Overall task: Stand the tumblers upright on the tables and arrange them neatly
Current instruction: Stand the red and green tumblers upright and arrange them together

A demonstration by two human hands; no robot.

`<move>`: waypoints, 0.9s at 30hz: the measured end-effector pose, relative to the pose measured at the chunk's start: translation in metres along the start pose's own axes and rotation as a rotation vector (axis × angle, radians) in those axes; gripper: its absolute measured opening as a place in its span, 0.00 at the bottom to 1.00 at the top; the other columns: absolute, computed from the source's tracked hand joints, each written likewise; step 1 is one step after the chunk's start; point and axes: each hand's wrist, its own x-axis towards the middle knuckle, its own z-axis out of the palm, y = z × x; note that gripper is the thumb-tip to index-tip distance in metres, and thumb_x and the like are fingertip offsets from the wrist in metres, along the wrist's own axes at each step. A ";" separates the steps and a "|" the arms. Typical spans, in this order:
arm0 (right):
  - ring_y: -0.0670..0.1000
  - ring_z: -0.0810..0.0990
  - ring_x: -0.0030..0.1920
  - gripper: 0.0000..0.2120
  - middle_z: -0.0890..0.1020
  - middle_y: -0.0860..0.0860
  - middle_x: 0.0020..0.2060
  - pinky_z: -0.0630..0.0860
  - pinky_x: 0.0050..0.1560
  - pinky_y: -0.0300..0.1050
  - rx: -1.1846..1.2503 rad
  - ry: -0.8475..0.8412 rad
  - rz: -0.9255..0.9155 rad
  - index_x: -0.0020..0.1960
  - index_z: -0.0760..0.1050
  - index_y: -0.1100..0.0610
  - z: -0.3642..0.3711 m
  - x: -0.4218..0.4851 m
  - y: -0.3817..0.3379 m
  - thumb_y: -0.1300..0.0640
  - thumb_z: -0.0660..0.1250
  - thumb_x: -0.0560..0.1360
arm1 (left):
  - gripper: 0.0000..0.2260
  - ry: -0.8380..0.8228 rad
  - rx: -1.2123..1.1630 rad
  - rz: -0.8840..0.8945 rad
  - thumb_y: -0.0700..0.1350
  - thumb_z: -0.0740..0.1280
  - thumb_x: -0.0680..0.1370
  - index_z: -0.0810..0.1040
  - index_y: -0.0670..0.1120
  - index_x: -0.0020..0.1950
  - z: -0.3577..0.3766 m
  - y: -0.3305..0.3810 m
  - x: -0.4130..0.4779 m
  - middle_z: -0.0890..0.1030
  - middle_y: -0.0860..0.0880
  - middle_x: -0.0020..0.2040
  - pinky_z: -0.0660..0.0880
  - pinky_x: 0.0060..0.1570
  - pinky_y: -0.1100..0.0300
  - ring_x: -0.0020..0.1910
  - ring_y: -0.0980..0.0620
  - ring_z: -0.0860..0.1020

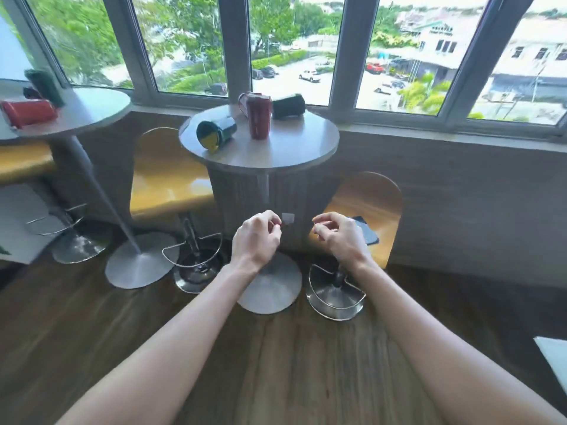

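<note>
On the round table [276,154] ahead lie three tumblers. A dark green tumbler [216,132] lies on its side at the left, its yellow inside facing me. A red tumbler [257,113] lies in the middle. A black tumbler [289,106] lies on its side at the back right. A second round table [92,107] at the left holds a red tumbler [29,112] on its side and a dark green tumbler [46,87], blurred. My left hand [256,239] and my right hand [339,237] hang below the table's edge, fingers loosely curled, holding nothing.
Yellow bar stools stand left [167,187] and right [368,207] of the near table; a dark flat object [366,231] lies on the right stool. Chrome stool bases and table feet crowd the wooden floor. A window sill and wall run behind the tables.
</note>
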 end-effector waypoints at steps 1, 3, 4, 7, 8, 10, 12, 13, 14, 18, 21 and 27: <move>0.53 0.84 0.44 0.06 0.85 0.51 0.40 0.80 0.50 0.48 0.004 0.004 -0.015 0.48 0.82 0.51 0.005 0.027 -0.005 0.56 0.67 0.74 | 0.06 0.019 0.012 0.000 0.45 0.65 0.76 0.81 0.50 0.48 -0.001 -0.003 0.026 0.84 0.52 0.44 0.78 0.47 0.54 0.45 0.48 0.82; 0.52 0.84 0.44 0.07 0.85 0.52 0.40 0.79 0.47 0.41 0.027 0.005 -0.041 0.50 0.82 0.52 0.015 0.077 -0.016 0.56 0.67 0.75 | 0.06 0.049 0.043 0.006 0.45 0.66 0.76 0.81 0.50 0.49 -0.003 -0.011 0.077 0.84 0.51 0.45 0.79 0.48 0.53 0.46 0.47 0.82; 0.52 0.84 0.43 0.08 0.85 0.52 0.41 0.79 0.42 0.35 0.048 0.002 -0.052 0.51 0.82 0.54 0.021 0.102 -0.021 0.57 0.67 0.75 | 0.06 0.066 0.057 0.009 0.45 0.66 0.76 0.82 0.49 0.50 -0.004 -0.015 0.103 0.85 0.50 0.46 0.79 0.49 0.52 0.47 0.46 0.82; 0.52 0.82 0.44 0.09 0.85 0.54 0.46 0.75 0.35 0.28 0.072 -0.015 -0.098 0.55 0.81 0.57 0.040 0.175 -0.036 0.57 0.66 0.77 | 0.07 0.149 0.085 0.021 0.43 0.66 0.76 0.82 0.46 0.51 -0.011 -0.031 0.172 0.85 0.45 0.51 0.78 0.51 0.52 0.50 0.44 0.81; 0.51 0.82 0.47 0.09 0.84 0.54 0.48 0.78 0.41 0.32 0.073 -0.018 -0.122 0.56 0.81 0.57 0.047 0.196 -0.042 0.57 0.66 0.77 | 0.07 0.174 0.108 0.041 0.43 0.66 0.77 0.82 0.45 0.51 -0.015 -0.036 0.190 0.84 0.44 0.52 0.78 0.50 0.53 0.50 0.44 0.81; 0.52 0.81 0.51 0.09 0.83 0.54 0.50 0.80 0.53 0.44 0.107 -0.026 -0.141 0.57 0.79 0.57 0.062 0.235 -0.057 0.57 0.66 0.78 | 0.08 0.219 0.130 0.083 0.42 0.65 0.77 0.82 0.43 0.52 -0.024 -0.047 0.226 0.84 0.44 0.53 0.78 0.50 0.53 0.50 0.44 0.81; 0.53 0.81 0.53 0.08 0.82 0.53 0.50 0.80 0.57 0.50 0.130 -0.042 -0.150 0.57 0.78 0.56 0.078 0.270 -0.069 0.57 0.66 0.78 | 0.08 0.279 0.114 0.105 0.41 0.65 0.77 0.83 0.43 0.51 -0.035 -0.060 0.257 0.84 0.44 0.52 0.79 0.51 0.52 0.49 0.45 0.82; 0.53 0.81 0.52 0.07 0.81 0.52 0.49 0.80 0.57 0.52 0.133 -0.036 -0.157 0.55 0.77 0.54 0.087 0.287 -0.074 0.57 0.67 0.77 | 0.07 0.316 0.102 0.117 0.40 0.65 0.77 0.83 0.43 0.50 -0.040 -0.068 0.273 0.84 0.44 0.50 0.79 0.52 0.50 0.49 0.45 0.81; 0.53 0.81 0.51 0.07 0.81 0.51 0.47 0.80 0.57 0.54 0.132 -0.022 -0.160 0.54 0.77 0.52 0.094 0.302 -0.077 0.57 0.67 0.76 | 0.06 0.339 0.085 0.116 0.40 0.65 0.76 0.83 0.44 0.48 -0.045 -0.075 0.286 0.84 0.45 0.49 0.78 0.52 0.49 0.48 0.45 0.81; 0.54 0.80 0.52 0.15 0.81 0.56 0.53 0.79 0.56 0.54 0.136 0.073 -0.155 0.59 0.76 0.56 0.124 0.352 -0.093 0.58 0.70 0.73 | 0.08 0.310 0.104 0.115 0.47 0.63 0.75 0.81 0.47 0.47 -0.065 -0.108 0.347 0.83 0.46 0.49 0.75 0.56 0.44 0.51 0.43 0.79; 0.55 0.77 0.58 0.21 0.75 0.57 0.61 0.75 0.62 0.53 0.083 0.201 -0.176 0.63 0.73 0.55 0.143 0.378 -0.105 0.56 0.72 0.71 | 0.15 0.154 0.188 0.030 0.57 0.64 0.74 0.79 0.49 0.55 -0.080 -0.126 0.390 0.79 0.45 0.59 0.72 0.61 0.45 0.60 0.40 0.75; 0.57 0.65 0.69 0.33 0.67 0.57 0.66 0.65 0.71 0.58 -0.043 0.346 -0.164 0.67 0.68 0.51 0.165 0.424 -0.122 0.49 0.77 0.66 | 0.45 -0.264 0.006 -0.318 0.73 0.69 0.59 0.70 0.48 0.68 -0.081 -0.150 0.433 0.74 0.44 0.67 0.69 0.67 0.46 0.66 0.42 0.73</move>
